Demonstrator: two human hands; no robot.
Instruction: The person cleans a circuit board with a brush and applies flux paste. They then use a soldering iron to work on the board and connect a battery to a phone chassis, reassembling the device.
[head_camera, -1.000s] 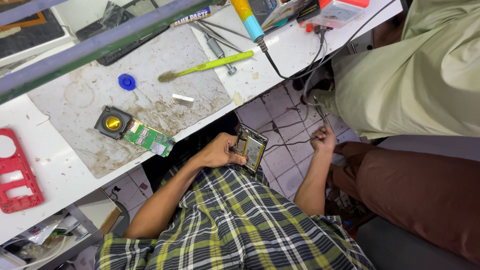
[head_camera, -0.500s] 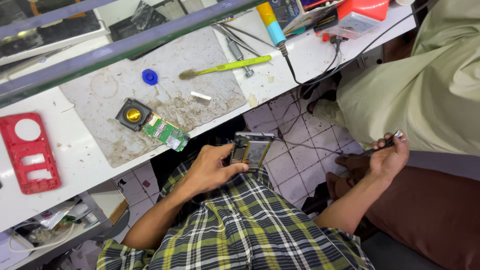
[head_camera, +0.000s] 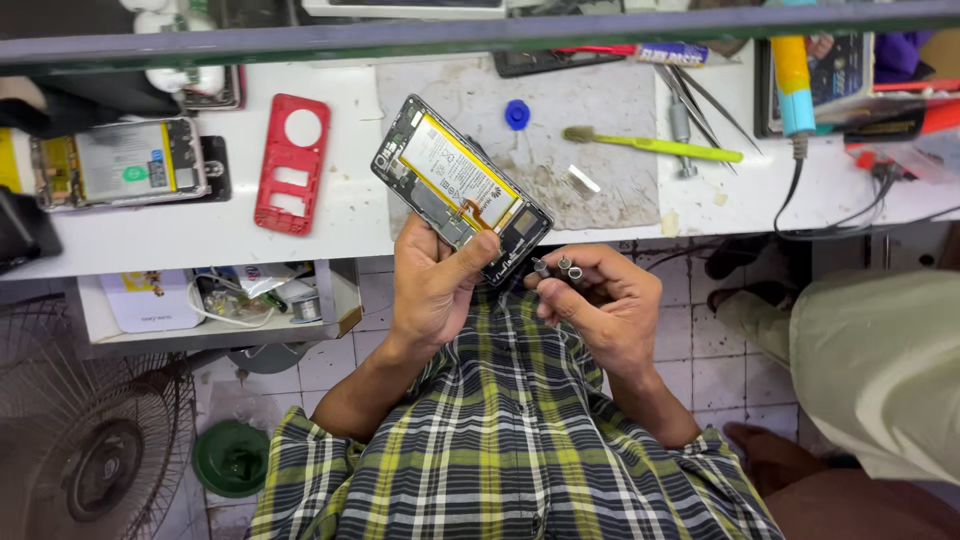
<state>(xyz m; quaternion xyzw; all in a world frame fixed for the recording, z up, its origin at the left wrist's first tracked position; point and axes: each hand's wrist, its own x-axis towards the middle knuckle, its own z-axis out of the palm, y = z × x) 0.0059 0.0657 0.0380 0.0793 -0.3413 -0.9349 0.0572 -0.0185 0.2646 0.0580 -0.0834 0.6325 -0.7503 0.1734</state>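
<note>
White workbench (head_camera: 330, 225) carries a stained grey mat (head_camera: 600, 110).

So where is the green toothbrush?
In the head view, the green toothbrush lies on the white bench, right of the blue cap, beside the tweezers.

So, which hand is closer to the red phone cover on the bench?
Left. The left hand, holding the opened phone, is right of the red phone cover; the right hand is farther right.
</note>
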